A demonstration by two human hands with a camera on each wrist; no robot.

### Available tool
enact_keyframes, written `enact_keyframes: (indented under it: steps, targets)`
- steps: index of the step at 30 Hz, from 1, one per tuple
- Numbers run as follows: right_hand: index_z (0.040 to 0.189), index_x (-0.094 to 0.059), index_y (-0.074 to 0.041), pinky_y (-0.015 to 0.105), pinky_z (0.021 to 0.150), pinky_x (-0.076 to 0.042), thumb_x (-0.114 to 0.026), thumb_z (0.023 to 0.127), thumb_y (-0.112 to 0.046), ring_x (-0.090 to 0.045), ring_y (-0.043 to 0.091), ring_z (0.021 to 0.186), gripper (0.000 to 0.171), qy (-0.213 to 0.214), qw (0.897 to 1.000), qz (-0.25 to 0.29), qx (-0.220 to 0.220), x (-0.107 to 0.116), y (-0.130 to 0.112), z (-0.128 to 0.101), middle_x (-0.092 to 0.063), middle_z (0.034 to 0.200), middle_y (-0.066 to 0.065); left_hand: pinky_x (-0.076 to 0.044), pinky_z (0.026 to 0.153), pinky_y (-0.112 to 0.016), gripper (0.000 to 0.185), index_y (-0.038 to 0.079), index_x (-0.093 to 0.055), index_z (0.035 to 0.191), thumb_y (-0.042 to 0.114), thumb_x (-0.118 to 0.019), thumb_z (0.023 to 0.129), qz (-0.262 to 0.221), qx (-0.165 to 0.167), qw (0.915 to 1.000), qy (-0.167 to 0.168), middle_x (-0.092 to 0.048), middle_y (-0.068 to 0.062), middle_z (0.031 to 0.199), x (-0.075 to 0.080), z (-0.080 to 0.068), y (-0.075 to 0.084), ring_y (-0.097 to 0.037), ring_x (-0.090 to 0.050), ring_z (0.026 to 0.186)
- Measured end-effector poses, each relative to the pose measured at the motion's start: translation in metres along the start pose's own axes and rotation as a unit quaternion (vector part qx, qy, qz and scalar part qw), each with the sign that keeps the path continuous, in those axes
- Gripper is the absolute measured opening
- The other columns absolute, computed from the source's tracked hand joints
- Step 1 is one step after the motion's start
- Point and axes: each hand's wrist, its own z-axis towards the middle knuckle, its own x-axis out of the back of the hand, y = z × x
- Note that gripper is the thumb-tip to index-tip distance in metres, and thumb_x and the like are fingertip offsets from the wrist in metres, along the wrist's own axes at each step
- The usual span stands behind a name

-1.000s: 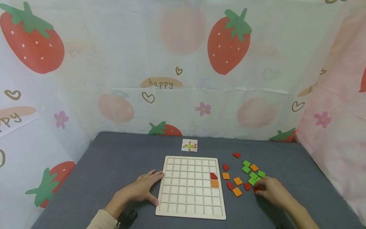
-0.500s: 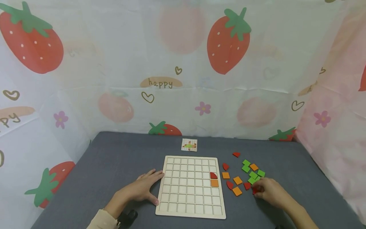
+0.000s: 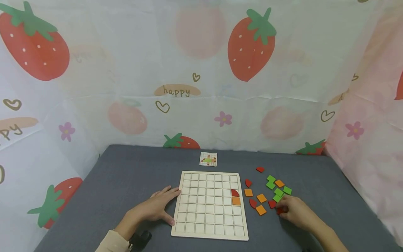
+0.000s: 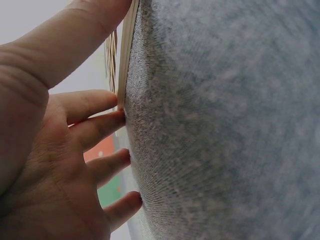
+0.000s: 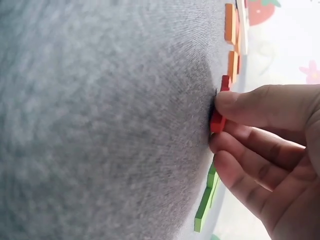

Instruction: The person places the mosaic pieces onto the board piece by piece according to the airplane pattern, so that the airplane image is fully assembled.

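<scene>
The right hand (image 3: pixel 296 211) is pinching a small red piece (image 3: pixel 279 210) that is lying on the grey table (image 3: pixel 126 175), to the right of the wooden grid board (image 3: pixel 201 217). In the right wrist view the thumb and first fingers (image 5: pixel 250 107) are closing on the edge of the red piece (image 5: pixel 217 120), which is still touching the cloth. Compared with a second ago, this hand has slid a little nearer the board and lower along the cluster of loose pieces, and the fingers have tightened on the red piece; the piece itself has not yet been lifted. That suggests the pick is just being secured.

The left hand (image 3: pixel 157 206) is resting flat on the table, touching the board's left edge, fingers straight and relaxed, holding nothing; it has not moved. In the left wrist view its fingers (image 4: pixel 95 130) are lying against the board's thin wooden edge (image 4: pixel 127 50).

On the board, a red quarter-round piece (image 3: pixel 235 193) and an orange square (image 3: pixel 236 201) are sitting in the right-hand column, one below the other. Right of the board, green squares (image 3: pixel 278 192), orange squares (image 3: pixel 261 198) and other red pieces (image 3: pixel 253 203) are lying scattered. Beyond the board's far edge a small pattern card (image 3: pixel 208 159) is lying.
</scene>
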Motion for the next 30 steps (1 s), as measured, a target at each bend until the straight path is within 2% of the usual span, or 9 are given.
enact_keyframes:
  steps: [8,19,30]
  targets:
    - [0.087,-0.069,-0.017,0.019,0.055,-0.035,-0.072,0.072,-0.011,-0.041,0.001,0.065,0.016,0.019,1.0,0.019,0.009,-0.001,-0.004,0.004,-0.05,0.074,-0.008,-0.014,0.106,-0.06,0.104,0.015,-0.028,0.143,0.05,-0.075,0.057,0.007,-0.003,1.0,0.0,-0.028,-0.007,0.148,-0.001,0.001,-0.002,-0.034,-0.013,0.14]
    - [0.089,-0.07,-0.015,0.019,0.055,-0.035,-0.073,0.071,-0.012,-0.041,0.004,0.065,0.018,0.056,0.998,0.041,0.001,-0.003,-0.02,0.009,-0.051,0.074,-0.006,-0.014,0.106,-0.06,0.103,0.013,-0.029,0.142,0.05,-0.075,0.057,0.011,-0.003,0.9999,-0.005,-0.029,-0.008,0.148,0.0,0.001,-0.001,-0.035,-0.014,0.14]
    - [0.093,-0.07,-0.011,0.019,0.058,-0.042,-0.073,0.072,-0.01,-0.048,0.007,0.071,0.021,0.091,0.994,0.06,0.006,-0.004,-0.032,0.016,-0.059,0.086,-0.003,-0.014,0.106,-0.06,0.102,0.014,-0.03,0.142,0.048,-0.076,0.057,0.016,-0.003,0.9999,-0.001,-0.029,-0.008,0.148,0.001,0.001,0.0,-0.034,-0.014,0.14]
